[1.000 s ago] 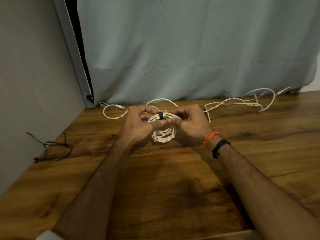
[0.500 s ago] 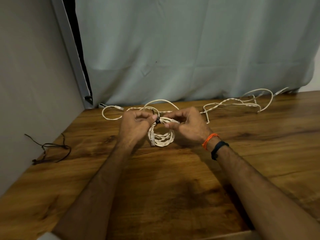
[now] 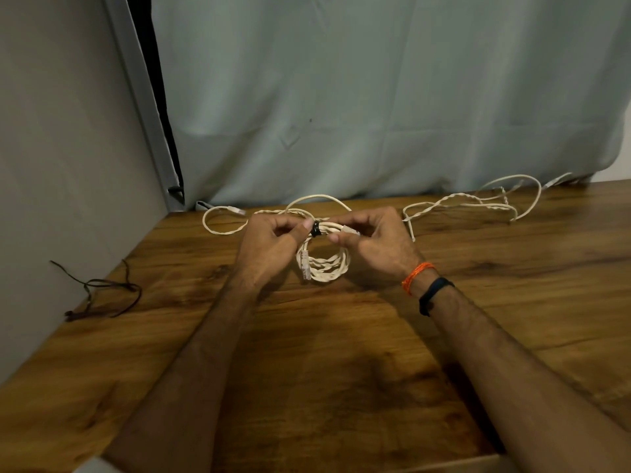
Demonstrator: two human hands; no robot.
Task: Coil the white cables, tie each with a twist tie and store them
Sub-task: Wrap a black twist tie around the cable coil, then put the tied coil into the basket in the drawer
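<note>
- Centre of the frame: the left hand (image 3: pixel 273 244) and right hand (image 3: pixel 375 244) meet over a coiled white cable (image 3: pixel 327 268), held just above the wooden table (image 3: pixel 307 387).
- A black twist tie (image 3: pixel 315 229) wraps the top of the coil, right between the two thumbs.
- Left hand's thumb and fingers pinch at the tie; right hand's fingers are curled round the coil's top strands beside a pale connector (image 3: pixel 349 229).
- A second connector (image 3: pixel 305 266) dangles at the coil's left side.
- Upper left of centre, a loose white cable (image 3: pixel 218 230) loops on the table; another uncoiled one (image 3: pixel 478 203) sprawls at the upper right by the curtain (image 3: pixel 375 97).
- Far left, spare dark ties (image 3: pixel 102 291) lie against the wall.
- Risk, as I read it: let go before the tie's ends are twisted tight and the stiff braided loops could spring apart.
- The dangling plug could snag and drag a loop out.
- Whether the tie is fully closed, I cannot tell.
</note>
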